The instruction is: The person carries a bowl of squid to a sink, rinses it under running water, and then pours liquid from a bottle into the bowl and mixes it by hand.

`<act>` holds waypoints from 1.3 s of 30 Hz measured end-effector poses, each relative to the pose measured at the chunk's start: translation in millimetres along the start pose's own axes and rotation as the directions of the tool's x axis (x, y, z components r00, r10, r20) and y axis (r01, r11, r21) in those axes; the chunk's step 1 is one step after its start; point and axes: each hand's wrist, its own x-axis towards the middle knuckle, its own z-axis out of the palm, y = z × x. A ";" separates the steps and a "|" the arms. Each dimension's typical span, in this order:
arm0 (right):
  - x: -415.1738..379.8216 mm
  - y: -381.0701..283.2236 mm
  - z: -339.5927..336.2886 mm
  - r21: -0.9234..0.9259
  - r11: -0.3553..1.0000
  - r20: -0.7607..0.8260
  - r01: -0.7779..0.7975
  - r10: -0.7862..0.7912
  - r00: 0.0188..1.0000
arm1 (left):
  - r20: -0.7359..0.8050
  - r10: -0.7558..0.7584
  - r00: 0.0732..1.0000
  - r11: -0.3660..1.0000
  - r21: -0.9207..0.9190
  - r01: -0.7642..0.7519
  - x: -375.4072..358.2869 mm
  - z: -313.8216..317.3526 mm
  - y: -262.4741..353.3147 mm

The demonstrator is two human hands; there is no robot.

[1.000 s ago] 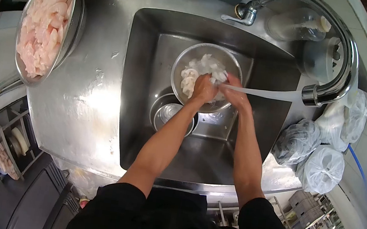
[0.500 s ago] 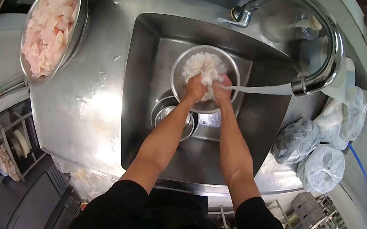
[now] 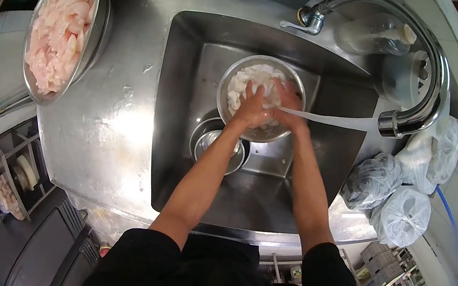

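Observation:
Pale, wet pieces that look like raw meat lie in a round metal bowl in the steel sink. My left hand is over the bowl, its fingers apart and touching the pieces. To its right, my right hand rests among the pieces with its fingers spread. A stream of water runs sideways from the faucet onto my hands. Below the bowl, smaller metal bowls stand on the sink floor, partly hidden by my left forearm.
At the far left, a large metal bowl heaped with pale pink meat stands on the steel counter. Tied plastic bags sit right of the sink. A clear bottle lies behind the faucet, near a translucent container.
Both hands have opened out from a tighter hold on the pieces. The pieces now lie lower and more spread in the bowl. The camera view has shifted slightly.

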 end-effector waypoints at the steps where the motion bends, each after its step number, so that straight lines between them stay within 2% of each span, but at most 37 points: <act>1: 1.9 1.4 19.7 -0.020 0.996 -0.060 -0.090 0.088 0.994 | 0.005 -0.001 1.000 1.000 -0.001 0.001 6.1 1.0 -0.4; 2: 1.9 3.8 37.6 -0.023 0.995 -0.056 -0.095 0.093 0.994 | -0.024 -0.121 0.992 0.960 -0.256 0.111 13.6 2.4 0.8; 3: 3.0 5.3 53.8 0.102 0.975 -0.108 -0.199 0.209 0.972 | -0.022 -0.242 0.970 0.846 -0.494 0.200 20.9 4.2 2.4; 4: 12.6 -1.4 56.0 0.231 0.933 -0.154 -0.277 0.316 0.936 | -0.275 -0.225 0.935 0.901 -0.424 0.092 32.4 18.5 -1.6; 5: 23.9 -6.1 55.4 0.231 0.936 -0.166 -0.264 0.305 0.938 | -0.289 -0.216 0.933 0.904 -0.421 0.079 46.3 25.1 -11.2; 7: 21.8 -32.0 35.7 0.453 0.747 -0.046 -0.487 0.565 0.824 | -0.181 -0.272 0.945 0.641 -0.767 0.037 37.6 24.8 -9.1; 8: 20.5 -38.0 14.8 0.316 0.778 0.061 -0.542 0.554 0.830 | -0.139 -0.357 0.924 0.580 -0.808 0.103 38.0 23.9 -12.2; 9: 13.9 -36.8 1.4 0.313 0.780 0.058 -0.541 0.553 0.831 | -0.139 -0.354 0.925 0.577 -0.811 0.099 41.0 32.4 -19.8; 11: 5.3 -33.0 -20.1 0.561 0.766 0.194 -0.313 0.246 0.950 | -0.365 -0.140 0.920 0.713 -0.682 -0.162 46.6 50.5 -39.4; 12: 5.6 -38.9 -35.7 0.560 0.766 0.202 -0.317 0.245 0.948 | -0.213 -0.105 0.971 0.767 -0.640 -0.057 25.9 27.8 -17.2; 13: 9.1 -48.6 -56.0 0.456 0.839 0.292 -0.298 0.175 0.940 | -0.213 -0.112 0.971 0.765 -0.642 -0.053 20.3 34.9 -23.1; 14: 13.5 -54.3 -67.6 0.350 0.901 0.383 -0.258 0.114 0.917 | -0.150 0.029 0.988 0.863 -0.495 -0.101 19.5 45.5 -31.2; 15: 21.3 -54.5 -69.1 0.350 0.901 0.386 -0.255 0.110 0.916 | -0.063 0.157 0.986 0.926 -0.337 -0.169 21.0 51.9 -35.6; 16: 31.2 -53.3 -67.0 0.180 0.967 0.405 -0.179 0.093 0.910 | 0.294 0.151 0.944 0.968 0.151 -0.202 15.1 37.9 -20.1; 17: 39.8 -53.6 -62.3 0.010 0.996 0.427 -0.094 0.081 0.901 | 0.300 0.143 0.943 0.968 0.155 -0.197 0.6 27.1 -6.6; 19: 51.9 -56.5 -30.3 0.008 0.996 0.402 -0.093 0.082 0.912 | 0.194 0.145 0.970 0.982 -0.147 -0.117 -41.8 -6.4 32.3; 20: 55.2 -57.9 -12.4 -0.229 0.973 0.360 -0.026 0.109 0.927 | 0.166 0.145 0.975 0.989 -0.043 -0.140 -40.3 6.6 23.7; 21: 55.3 -56.3 -0.6 -0.456 0.890 0.312 0.033 0.125 0.942 | 0.165 0.142 0.976 0.990 -0.040 -0.137 -41.6 10.2 19.7; 22: 53.6 -51.1 7.0 -0.457 0.887 0.233 0.065 0.049 0.971 | 0.227 0.180 0.957 0.983 -0.073 -0.167 -42.5 9.9 17.5; 23: 59.1 -40.7 16.1 -0.456 0.888 0.226 0.067 0.042 0.973 | 0.281 0.221 0.934 0.974 -0.106 -0.199 -39.1 7.7 15.5; 25: 64.8 -13.4 33.4 -0.212 0.977 0.178 0.035 0.003 0.984 | 0.251 0.189 0.949 0.981 -0.096 -0.170 -37.3 -0.7 8.5; 27: 58.9 0.5 24.7 -0.151 0.988 0.236 0.018 0.018 0.972 | 0.224 0.201 0.954 0.968 -0.195 -0.158 -28.0 -12.4 -2.5; 28: 54.7 5.4 15.5 0.034 0.997 0.253 -0.069 0.058 0.966 | 0.017 0.301 0.953 0.949 -0.105 -0.298 -33.9 -17.1 -0.7; 29: 44.4 9.9 7.2 0.215 0.963 0.281 -0.162 0.098 0.955 | 0.017 0.305 0.952 0.947 -0.114 -0.301 -33.2 -21.4 2.9; 30: 29.7 -3.0 -21.1 0.412 0.907 0.296 -0.087 -0.043 0.954 | -0.038 0.204 0.978 0.978 -0.027 -0.205 -34.9 -30.1 12.2; 31: 19.7 -8.9 -37.9 0.406 0.909 0.300 -0.095 -0.035 0.953 | -0.102 0.107 0.989 0.993 0.056 -0.101 -34.6 -35.3 16.6; 33: 10.7 -12.6 -60.6 0.332 0.942 0.372 0.053 -0.182 0.910 | -0.123 0.108 0.986 0.990 0.100 -0.096 -16.1 -18.1 -7.6; 34: 4.2 2.4 -45.6 0.187 0.974 0.406 -0.124 0.039 0.913 | -0.148 0.105 0.983 0.985 0.150 -0.082 -5.3 -7.1 -19.7; 35: -4.7 3.3 -21.1 0.184 0.975 0.409 -0.126 0.041 0.912 | -0.147 0.104 0.984 0.986 0.145 -0.082 -1.7 3.8 -21.3; 36: -8.1 -6.0 8.3 0.172 0.951 0.218 -0.256 0.217 0.952 | -0.122 0.011 0.992 0.998 0.059 -0.004 4.5 13.3 -17.1; 37: -6.8 -12.7 22.3 0.191 0.906 0.010 -0.379 0.384 0.923 | -0.089 -0.072 0.993 0.997 -0.022 0.070 13.6 22.3 -16.0; 38: -1.5 -11.8 21.1 0.189 0.907 0.001 -0.377 0.384 0.923 | -0.228 -0.040 0.973 0.996 -0.087 0.021 25.9 40.7 -27.4; 39: 3.2 -14.7 18.9 0.304 0.852 0.042 -0.427 0.436 0.899 | -0.223 -0.038 0.974 0.996 -0.085 0.019 24.9 39.5 -27.2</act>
